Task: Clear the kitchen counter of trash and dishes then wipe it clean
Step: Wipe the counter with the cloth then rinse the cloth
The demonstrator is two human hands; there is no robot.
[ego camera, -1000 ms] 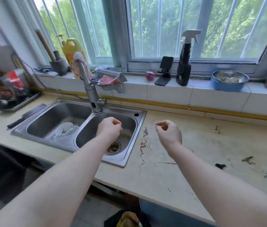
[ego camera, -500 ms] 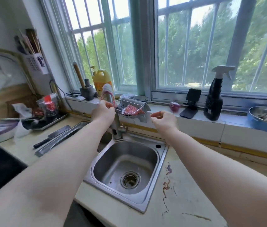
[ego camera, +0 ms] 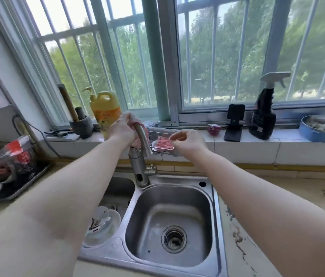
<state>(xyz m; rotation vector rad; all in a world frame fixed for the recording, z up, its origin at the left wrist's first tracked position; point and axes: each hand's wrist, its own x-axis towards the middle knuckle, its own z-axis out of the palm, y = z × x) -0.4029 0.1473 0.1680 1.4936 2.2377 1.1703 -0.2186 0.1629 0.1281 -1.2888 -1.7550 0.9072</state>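
Note:
A pink and white cloth (ego camera: 132, 119) hangs over the top of the steel faucet (ego camera: 142, 139), and my left hand (ego camera: 122, 129) is closed around it. My right hand (ego camera: 190, 139) hovers by a wire rack (ego camera: 162, 150) on the sill, its pinched fingertips at the edge of a red striped pad (ego camera: 164, 143); whether they grip it is unclear. Dirty dishes (ego camera: 102, 221) lie in the left basin of the double sink (ego camera: 215, 206). Reddish-brown stains (ego camera: 237, 235) streak the beige counter (ego camera: 301, 198) to the right.
The sill holds a yellow soap jug (ego camera: 105, 110), a stone mortar (ego camera: 81, 126), an onion piece (ego camera: 214, 129), a black phone stand (ego camera: 234, 122), a black spray bottle (ego camera: 263, 114) and a blue bowl (ego camera: 321, 133). A tray with bags (ego camera: 11, 172) sits on the left.
Both hands have risen from above the sink to the faucet top. The left hand has closed on the cloth there; the right has reached the wire rack. My view has tilted up.

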